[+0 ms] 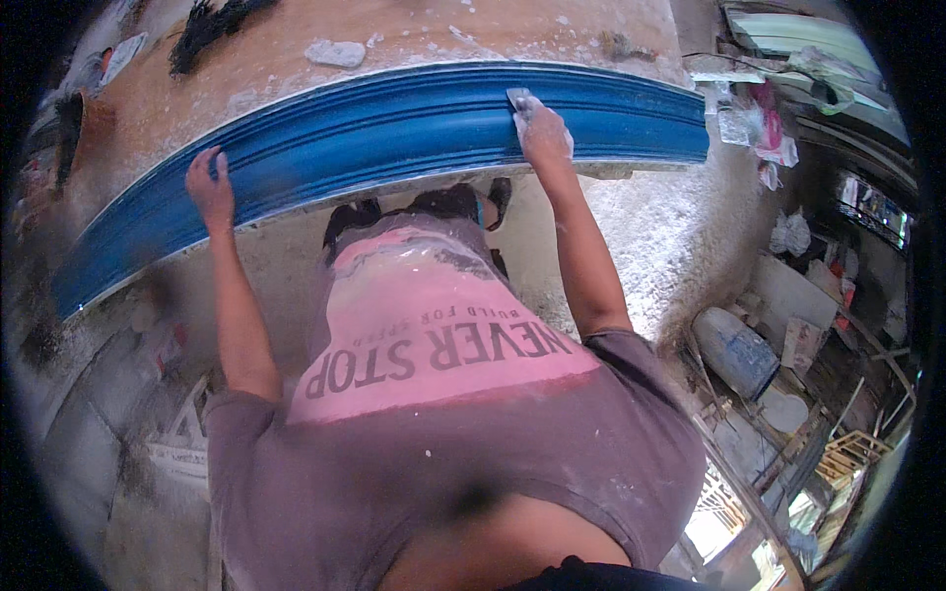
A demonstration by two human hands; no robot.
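A long blue ribbed moulding form (pixel 394 133) lies across the table in front of me, its lengthwise grooves running from left to right. My right hand (pixel 544 133), smeared with white, is closed around a small flat scraper (pixel 517 97) over the right half of the form. The scraper's greyish blade shows beyond the fingers; whether it touches the blue surface I cannot tell. Toward the left part of the form, my left hand (pixel 209 185) is at its near edge with nothing in it. Its fingers are apart and partly curled.
Behind the form, the brown tabletop (pixel 276 61) carries white splashes, a white lump (pixel 335 52) and a dark bristly bundle (pixel 209 32). White powder (pixel 655 236) covers the floor at right. Farther right stand a blue barrel (pixel 734 352) and piled boards.
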